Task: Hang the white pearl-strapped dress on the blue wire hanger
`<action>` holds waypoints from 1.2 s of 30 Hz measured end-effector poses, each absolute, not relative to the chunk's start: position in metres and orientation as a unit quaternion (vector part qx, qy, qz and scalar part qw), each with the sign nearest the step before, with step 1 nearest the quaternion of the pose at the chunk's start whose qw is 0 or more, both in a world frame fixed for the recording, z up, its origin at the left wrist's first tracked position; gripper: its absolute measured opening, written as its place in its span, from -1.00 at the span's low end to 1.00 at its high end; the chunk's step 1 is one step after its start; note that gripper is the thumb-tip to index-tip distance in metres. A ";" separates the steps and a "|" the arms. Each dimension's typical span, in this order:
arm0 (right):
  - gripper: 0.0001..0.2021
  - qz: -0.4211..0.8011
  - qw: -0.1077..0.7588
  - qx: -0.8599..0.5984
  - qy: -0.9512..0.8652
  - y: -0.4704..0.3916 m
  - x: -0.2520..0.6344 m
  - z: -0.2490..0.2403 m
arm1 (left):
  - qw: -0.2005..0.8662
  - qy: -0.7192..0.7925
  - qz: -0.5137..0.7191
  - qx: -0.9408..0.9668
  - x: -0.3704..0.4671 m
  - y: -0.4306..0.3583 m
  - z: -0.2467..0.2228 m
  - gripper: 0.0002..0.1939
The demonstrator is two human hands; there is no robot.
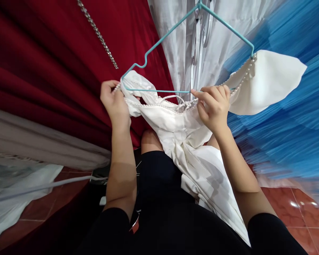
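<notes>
A white dress [170,120] with pearl-beaded edging hangs on a light blue hanger [172,32], its skirt falling over my lap. My left hand [115,102] is closed on the beaded strap at the hanger's left corner. My right hand [214,106] is closed near the middle of the hanger's lower bar, with the index finger along the bar and the other fingers curled at the dress's neckline. The right sleeve [271,81] spreads out beyond the hanger's right end.
Red fabric [69,71] with a beaded strip [98,33] hangs at the left, above beige cloth [42,138]. White fabric [172,39] hangs behind the hanger, and blue tulle [289,131] fills the right. Red tiles [289,205] cover the floor.
</notes>
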State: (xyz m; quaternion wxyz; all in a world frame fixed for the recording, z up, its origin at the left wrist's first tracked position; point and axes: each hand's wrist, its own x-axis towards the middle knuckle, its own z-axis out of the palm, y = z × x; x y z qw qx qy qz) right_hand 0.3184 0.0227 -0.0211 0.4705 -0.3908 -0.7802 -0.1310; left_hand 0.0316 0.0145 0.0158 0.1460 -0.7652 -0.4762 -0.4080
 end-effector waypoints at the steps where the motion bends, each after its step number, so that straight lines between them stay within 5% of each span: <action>1: -0.62 -0.129 0.476 -0.385 -0.781 0.023 0.319 -0.021 | 0.150 -0.484 -0.403 -0.762 0.032 0.011 0.013 -0.82; 8: -0.62 -0.130 0.487 -0.362 -0.784 0.032 0.327 -0.017 | 0.152 -0.605 -0.477 -0.619 -0.003 0.011 -0.016 -0.92; 14: -0.62 -0.102 0.477 -0.371 -0.790 0.031 0.317 -0.016 | 0.160 -0.547 -0.611 -0.549 -0.012 -0.004 -0.031 -0.77; 19: -0.63 -0.110 0.492 -0.372 -0.780 0.029 0.308 -0.020 | 0.133 -0.399 -0.587 -0.691 0.055 -0.024 -0.028 -0.74; 23: -0.62 -0.094 0.499 -0.365 -0.781 0.016 0.305 -0.014 | 0.090 -0.457 -0.560 -0.685 0.100 -0.023 -0.005 -0.79; 28: -0.65 -0.051 0.440 -0.369 -0.817 -0.005 0.318 0.010 | -0.014 -0.501 -0.439 -0.746 0.119 -0.009 0.016 -0.62; 33: -0.62 -0.219 0.585 -0.344 -0.701 0.019 0.361 0.034 | 0.028 -0.495 -0.409 -0.766 0.117 -0.005 0.008 -0.65; 36: -0.59 -0.223 0.596 -0.365 -0.679 0.046 0.383 0.040 | 0.040 -0.493 -0.409 -0.766 0.113 -0.005 0.007 -0.63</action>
